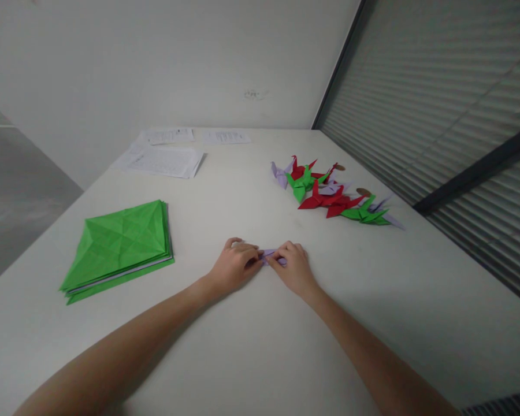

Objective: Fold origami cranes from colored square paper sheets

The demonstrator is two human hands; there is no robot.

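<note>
A small folded piece of purple origami paper (268, 253) lies on the table between my two hands, partly covered by the fingers. My left hand (237, 263) pinches its left end, fingertips closed on the paper. From the other side, my right hand (293, 264) presses and grips it with thumb and forefinger. The fingertips of both hands nearly meet at the paper's middle. How the hidden parts are folded I cannot make out.
A stack of creased green paper sheets (123, 240) sits on the white table (225, 202) at left. Several red, green and purple paper cranes (325, 199) cluster at right. Printed papers (167, 160) lie at the far left. Window blinds (437, 98) border the right edge.
</note>
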